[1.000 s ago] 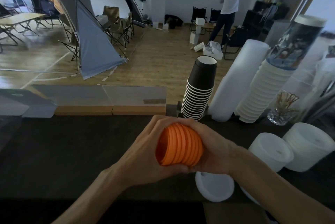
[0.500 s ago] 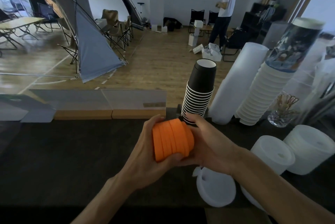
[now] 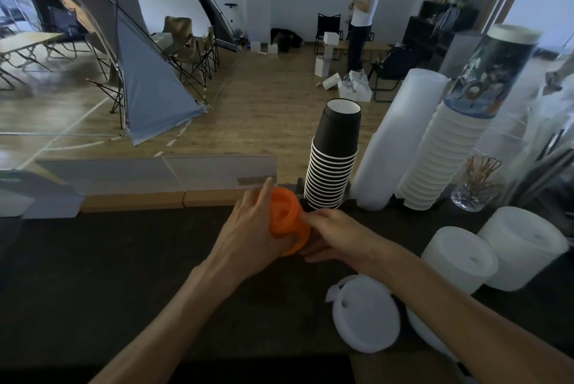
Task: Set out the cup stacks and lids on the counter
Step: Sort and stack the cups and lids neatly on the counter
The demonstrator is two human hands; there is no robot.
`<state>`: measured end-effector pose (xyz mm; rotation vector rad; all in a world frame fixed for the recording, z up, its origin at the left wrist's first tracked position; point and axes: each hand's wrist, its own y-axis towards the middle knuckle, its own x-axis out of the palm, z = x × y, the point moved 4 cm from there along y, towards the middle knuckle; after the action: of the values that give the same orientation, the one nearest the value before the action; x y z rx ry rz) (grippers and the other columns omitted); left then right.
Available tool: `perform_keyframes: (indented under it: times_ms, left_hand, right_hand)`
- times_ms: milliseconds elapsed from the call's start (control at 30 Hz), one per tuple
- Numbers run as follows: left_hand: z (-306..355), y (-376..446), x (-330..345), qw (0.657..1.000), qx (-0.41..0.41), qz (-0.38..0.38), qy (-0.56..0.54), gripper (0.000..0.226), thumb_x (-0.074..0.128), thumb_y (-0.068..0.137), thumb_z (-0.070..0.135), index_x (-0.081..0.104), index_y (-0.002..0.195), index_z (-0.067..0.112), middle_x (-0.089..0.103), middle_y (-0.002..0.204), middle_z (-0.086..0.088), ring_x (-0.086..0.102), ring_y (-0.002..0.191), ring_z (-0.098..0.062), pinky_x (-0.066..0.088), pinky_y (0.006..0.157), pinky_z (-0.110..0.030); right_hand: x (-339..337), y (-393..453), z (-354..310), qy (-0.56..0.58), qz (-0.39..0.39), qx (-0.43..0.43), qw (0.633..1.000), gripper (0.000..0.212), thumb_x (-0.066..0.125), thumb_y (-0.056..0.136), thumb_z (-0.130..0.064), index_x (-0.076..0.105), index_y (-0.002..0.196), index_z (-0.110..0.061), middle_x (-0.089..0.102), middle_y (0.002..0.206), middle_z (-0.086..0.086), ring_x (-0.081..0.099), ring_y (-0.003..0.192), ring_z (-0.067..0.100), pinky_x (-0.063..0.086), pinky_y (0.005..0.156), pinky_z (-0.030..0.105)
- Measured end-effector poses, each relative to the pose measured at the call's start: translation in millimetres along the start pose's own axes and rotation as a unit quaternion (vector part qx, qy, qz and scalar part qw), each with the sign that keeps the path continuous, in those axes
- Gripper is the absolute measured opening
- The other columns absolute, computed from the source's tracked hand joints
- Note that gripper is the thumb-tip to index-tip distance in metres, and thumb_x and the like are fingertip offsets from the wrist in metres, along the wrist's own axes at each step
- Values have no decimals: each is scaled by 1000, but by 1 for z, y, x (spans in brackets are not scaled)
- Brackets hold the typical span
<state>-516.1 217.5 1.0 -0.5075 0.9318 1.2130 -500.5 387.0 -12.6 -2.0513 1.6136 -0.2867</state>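
Head cam only, so one angle to go on. Both hands are on the orange lids (image 3: 287,222), a short stack held just above the dark counter (image 3: 124,259), right beside the black cups (image 3: 334,163). The left hand (image 3: 248,234) wraps round the stack's near side, fingers curled over the top, while the right hand (image 3: 335,236) pinches the rim on the other side. Can't tell if the bottom is touching the counter yet.

My take on doing this bit well – lower the stack flat, keep it squeezed together until the bottom lid sits level, then let go one hand at a time so it doesn't fan out.

Stuff around: the black cups are tight on the right, so drifting that way could knock them. Behind those lean a tall white sleeve (image 3: 400,141) and the white cups (image 3: 441,160). Two white lid stacks (image 3: 494,256) sit further right, and a loose white lid (image 3: 366,315) lies under the right forearm – easy to sweep off when pulling back
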Motion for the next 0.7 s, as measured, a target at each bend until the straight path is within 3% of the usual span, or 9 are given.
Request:
perform_keyframes:
  times_ms: [100, 200, 300, 433, 567, 700]
  left_hand:
    - [0, 11, 9, 999, -32, -2, -43, 116, 81, 69, 53, 2, 152, 33, 20, 156, -2, 33, 139, -25, 37, 106, -41]
    - [-9, 10, 22, 996, -36, -13, -85, 110, 82, 72, 42, 6, 152, 33, 25, 154, 0, 34, 138, -22, 35, 104, -35]
    - [-23, 7, 30, 990, -28, 31, -133, 106, 84, 72, 33, 13, 150, 34, 36, 149, 6, 35, 134, -8, 28, 104, -28]
    - [-36, 5, 41, 982, -51, 46, -175, 94, 87, 65, 38, 25, 136, 45, 41, 134, 22, 37, 122, 5, 34, 106, -29]
    - [-44, 5, 50, 977, -69, 56, -192, 95, 87, 65, 37, 29, 141, 39, 45, 144, 10, 38, 125, 4, 32, 104, -25]
    - [-46, -2, 45, 975, -112, 65, -183, 100, 88, 65, 34, 27, 144, 29, 39, 151, 1, 35, 132, -4, 31, 107, -30]
  right_hand:
    - [-10, 19, 3, 65, -12, 46, 997, 38, 51, 101, -35, 53, 134, -18, 61, 127, 16, 66, 109, 31, 56, 94, 46]
    - [-23, 34, 6, 66, 14, 76, 995, 37, 49, 102, -29, 49, 137, -18, 56, 128, 17, 65, 107, 34, 59, 86, 44]
    - [-26, 47, 6, 35, 47, 68, 996, 38, 51, 101, -34, 51, 136, -20, 56, 129, 15, 66, 101, 31, 60, 83, 43]
    - [-22, 56, 6, -24, 65, 32, 997, 39, 54, 98, -43, 58, 131, -22, 61, 127, 8, 65, 103, 24, 55, 79, 37]
    - [-21, 62, 7, -3, 70, -3, 998, 30, 53, 100, -37, 63, 124, -23, 63, 124, 6, 65, 104, 21, 56, 82, 36]
    - [-33, 41, 7, 11, 99, -37, 994, 33, 52, 102, -29, 57, 133, -18, 62, 127, 7, 65, 107, 20, 56, 89, 37]
